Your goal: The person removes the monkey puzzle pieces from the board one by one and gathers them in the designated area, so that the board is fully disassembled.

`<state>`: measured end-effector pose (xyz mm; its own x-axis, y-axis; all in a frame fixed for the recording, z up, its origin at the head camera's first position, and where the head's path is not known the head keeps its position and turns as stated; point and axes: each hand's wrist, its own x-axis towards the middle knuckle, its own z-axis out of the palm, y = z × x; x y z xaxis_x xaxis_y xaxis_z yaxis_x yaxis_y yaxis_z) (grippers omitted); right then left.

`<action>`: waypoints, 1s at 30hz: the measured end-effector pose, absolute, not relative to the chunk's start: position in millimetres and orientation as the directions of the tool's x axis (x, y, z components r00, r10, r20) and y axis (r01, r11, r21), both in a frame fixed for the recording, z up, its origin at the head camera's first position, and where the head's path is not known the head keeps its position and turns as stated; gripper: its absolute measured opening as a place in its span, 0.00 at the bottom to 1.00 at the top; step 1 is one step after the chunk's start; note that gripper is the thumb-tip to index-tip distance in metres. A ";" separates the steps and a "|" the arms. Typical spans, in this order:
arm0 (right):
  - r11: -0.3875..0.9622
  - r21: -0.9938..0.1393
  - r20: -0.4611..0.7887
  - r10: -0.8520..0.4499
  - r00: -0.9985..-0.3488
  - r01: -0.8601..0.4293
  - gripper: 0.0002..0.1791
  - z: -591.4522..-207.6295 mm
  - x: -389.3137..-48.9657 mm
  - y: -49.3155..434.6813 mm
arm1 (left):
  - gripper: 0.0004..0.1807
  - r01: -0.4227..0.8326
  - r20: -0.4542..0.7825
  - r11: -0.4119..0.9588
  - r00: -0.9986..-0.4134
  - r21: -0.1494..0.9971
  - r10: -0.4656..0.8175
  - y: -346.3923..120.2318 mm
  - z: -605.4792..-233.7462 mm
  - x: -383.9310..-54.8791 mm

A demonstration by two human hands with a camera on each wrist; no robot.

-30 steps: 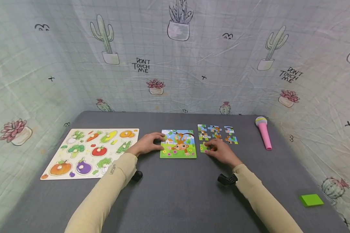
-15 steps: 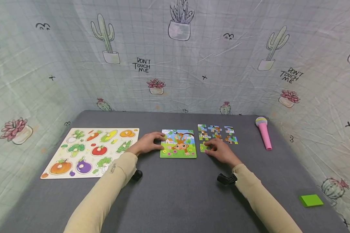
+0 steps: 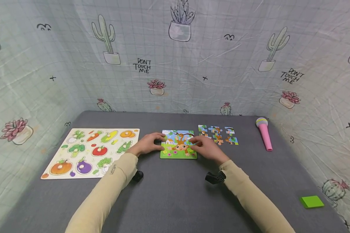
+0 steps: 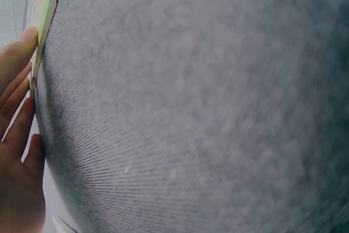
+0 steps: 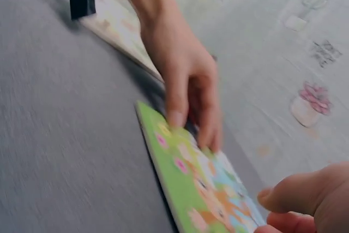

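A square monkey puzzle board (image 3: 178,147) lies flat mid-table. At its left edge rests my left hand (image 3: 147,144), its thumb and fingertips touching the board; in the left wrist view the left hand (image 4: 19,151) has its fingertips along the board's thin edge. Over the board's right edge is my right hand (image 3: 207,147), thumb and fingers loosely bent, with no piece visible in them. The right wrist view catches the right thumb (image 5: 294,192) close to the board, slightly blurred. Loose puzzle pieces (image 3: 231,140) lie to the right; the hand hides the nearest left part of that group.
A white vegetable peg board (image 3: 84,152) lies at the left. A pink toy microphone (image 3: 264,134) lies at the back right, and a green block (image 3: 312,202) at the front right. Cactus-print cloth walls (image 3: 175,74) stand around the grey table (image 3: 175,200).
My right hand has moved left, from the near left piece of the loose group to the monkey board's right edge. The left hand stays at the left edge.
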<state>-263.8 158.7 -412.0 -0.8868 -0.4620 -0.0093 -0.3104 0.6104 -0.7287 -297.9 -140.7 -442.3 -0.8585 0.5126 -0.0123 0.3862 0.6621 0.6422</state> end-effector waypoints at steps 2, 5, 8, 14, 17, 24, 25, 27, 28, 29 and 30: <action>0.581 -0.757 -0.023 -0.482 -0.876 -0.300 0.20 -415.0 -264.4 149.6 | 0.23 0.389 -0.003 0.658 -0.859 0.644 0.511 -140.5 -442.7 -297.8; 0.563 -0.776 -0.034 -0.487 -0.873 -0.284 0.18 -423.1 -265.6 139.3 | 0.23 0.397 0.011 0.649 -0.858 0.649 0.513 -140.9 -444.2 -298.0; 0.581 -0.757 -0.023 -0.479 -0.877 -0.297 0.16 -431.8 -266.6 133.9 | 0.23 0.402 0.020 0.643 -0.857 0.652 0.515 -141.9 -445.3 -297.8; 0.598 -0.697 0.041 -0.517 -0.855 -0.395 0.16 -435.2 -266.4 128.7 | 0.21 0.409 0.032 0.643 -0.858 0.648 0.513 -143.6 -446.4 -298.0; 0.607 -0.661 0.061 -0.543 -0.837 -0.441 0.19 -433.9 -266.7 126.7 | 0.21 0.402 0.018 0.643 -0.856 0.652 0.516 -144.3 -445.4 -297.6; 0.692 -0.578 0.015 -0.520 -0.854 -0.432 0.22 -428.6 -263.9 119.6 | 0.23 0.375 -0.019 0.639 -0.853 0.671 0.521 -144.5 -442.5 -296.9; 0.702 -0.569 0.006 -0.518 -0.856 -0.428 0.22 -427.9 -263.5 118.5 | 0.23 0.373 -0.022 0.639 -0.853 0.672 0.521 -144.4 -442.5 -297.1; 0.720 -0.549 -0.010 -0.514 -0.858 -0.425 0.22 -426.3 -262.9 116.8 | 0.23 0.375 -0.022 0.639 -0.852 0.671 0.523 -144.4 -442.7 -297.3; 0.726 -0.542 -0.015 -0.512 -0.859 -0.424 0.22 -425.4 -262.5 116.1 | 0.23 0.375 -0.021 0.639 -0.853 0.671 0.522 -144.3 -443.0 -297.6; 0.730 -0.535 -0.018 -0.513 -0.858 -0.425 0.22 -424.5 -262.3 115.4 | 0.23 0.376 -0.020 0.640 -0.853 0.670 0.522 -144.3 -443.3 -297.7; 0.733 -0.530 -0.024 -0.515 -0.857 -0.425 0.22 -423.7 -262.1 114.8 | 0.23 0.375 -0.020 0.641 -0.854 0.669 0.520 -144.4 -443.6 -297.7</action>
<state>-262.1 114.8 -423.7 -0.8571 -0.5146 -0.0241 -0.4254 0.7333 -0.5304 -297.7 -144.4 -443.6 -0.8537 0.5203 -0.0197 0.3754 0.6413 0.6692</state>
